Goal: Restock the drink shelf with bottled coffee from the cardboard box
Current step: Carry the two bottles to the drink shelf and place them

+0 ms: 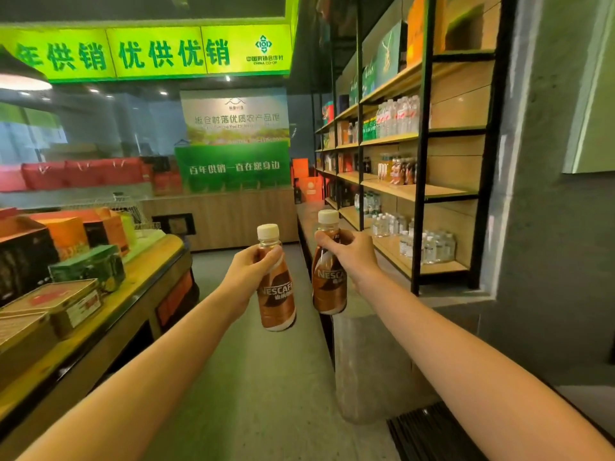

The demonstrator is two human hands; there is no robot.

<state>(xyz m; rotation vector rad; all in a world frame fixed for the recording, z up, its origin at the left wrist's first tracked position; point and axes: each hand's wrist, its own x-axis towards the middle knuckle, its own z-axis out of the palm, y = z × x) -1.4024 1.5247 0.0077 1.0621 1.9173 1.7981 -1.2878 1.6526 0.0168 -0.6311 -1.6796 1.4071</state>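
Observation:
Each of my hands carries one brown coffee bottle with a white cap, held out in front of me over the aisle. My left hand (251,266) grips the neck of the left bottle (276,294). My right hand (349,251) grips the upper part of the right bottle (327,284). The drink shelf (412,191) stands to the right, a black frame with wooden boards. A few similar brown bottles (401,169) stand on its middle board, with bare board beside them. The cardboard box is not in view.
Water bottles (399,116) fill the shelf boards above and others (429,249) the boards below. A grey concrete ledge (372,354) runs under the shelf on the right. On the left a wooden counter (109,314) bears gift boxes. The floor aisle (266,377) lies between them.

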